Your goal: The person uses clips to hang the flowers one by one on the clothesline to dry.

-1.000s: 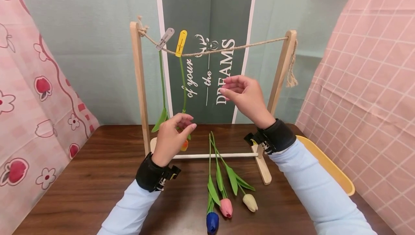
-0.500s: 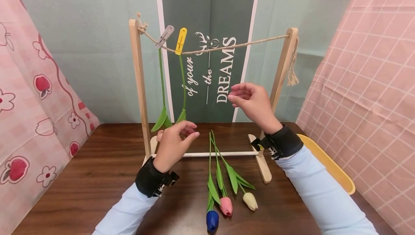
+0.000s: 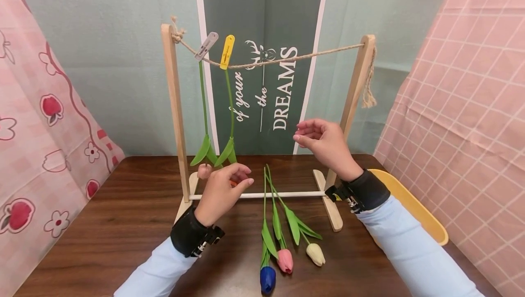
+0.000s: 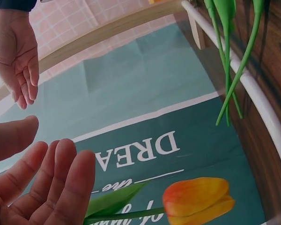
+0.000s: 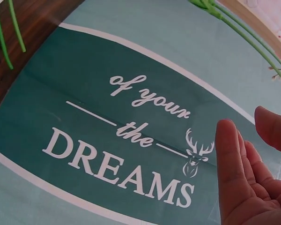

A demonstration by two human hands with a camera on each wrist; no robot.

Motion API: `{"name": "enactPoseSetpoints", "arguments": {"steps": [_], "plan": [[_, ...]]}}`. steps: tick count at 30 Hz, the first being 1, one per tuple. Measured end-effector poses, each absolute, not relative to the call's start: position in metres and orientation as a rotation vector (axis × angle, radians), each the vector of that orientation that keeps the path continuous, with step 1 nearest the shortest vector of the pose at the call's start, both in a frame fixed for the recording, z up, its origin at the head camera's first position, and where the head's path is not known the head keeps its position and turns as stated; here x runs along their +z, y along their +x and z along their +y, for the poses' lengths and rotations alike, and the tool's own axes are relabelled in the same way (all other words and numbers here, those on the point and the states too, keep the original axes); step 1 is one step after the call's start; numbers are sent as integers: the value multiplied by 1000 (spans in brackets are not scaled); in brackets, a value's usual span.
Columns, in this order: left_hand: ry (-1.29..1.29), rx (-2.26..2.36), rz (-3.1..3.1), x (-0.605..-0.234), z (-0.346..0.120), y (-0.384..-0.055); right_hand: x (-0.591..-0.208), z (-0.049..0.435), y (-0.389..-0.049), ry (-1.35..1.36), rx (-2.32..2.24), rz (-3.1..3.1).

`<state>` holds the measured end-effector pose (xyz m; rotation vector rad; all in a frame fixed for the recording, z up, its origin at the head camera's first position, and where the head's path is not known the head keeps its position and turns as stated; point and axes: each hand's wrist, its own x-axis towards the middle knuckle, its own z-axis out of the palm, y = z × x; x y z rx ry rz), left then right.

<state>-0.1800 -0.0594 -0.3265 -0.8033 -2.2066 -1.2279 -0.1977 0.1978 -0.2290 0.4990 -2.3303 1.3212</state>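
Note:
My left hand (image 3: 221,194) hovers in front of the hanging flowers, fingers loosely bent, holding nothing. My right hand (image 3: 330,149), also bare with relaxed fingers, is raised near the right post. A grey clothespin (image 3: 206,46) and a yellow clothespin (image 3: 227,52) clip two tulips upside down on the rope (image 3: 270,64). One has a pale pinkish bloom (image 3: 204,171); the orange tulip (image 4: 199,200) is mostly behind my left hand in the head view. On the table lie a blue tulip (image 3: 268,280), a pink tulip (image 3: 285,260) and a cream tulip (image 3: 316,254).
The rope runs between the left post (image 3: 174,105) and right post (image 3: 356,92) of a wooden stand, joined low down by a white rod (image 3: 283,194). A yellow tray (image 3: 422,217) sits at the right, partly behind my right arm. Cloths hang around the wooden table (image 3: 123,224).
Both hands have sunk lower, and the right has also drifted to the right. The hanging tulips' leaves show more above my left hand. Flowers and clothespins stay in place.

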Motion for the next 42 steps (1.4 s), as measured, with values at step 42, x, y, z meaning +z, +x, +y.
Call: {"name": "enactPoseSetpoints", "arguments": {"steps": [42], "plan": [[-859, -1230, -2454, -365, -71, -179, -273, 270, -178, 376, 1047, -2590]]}}
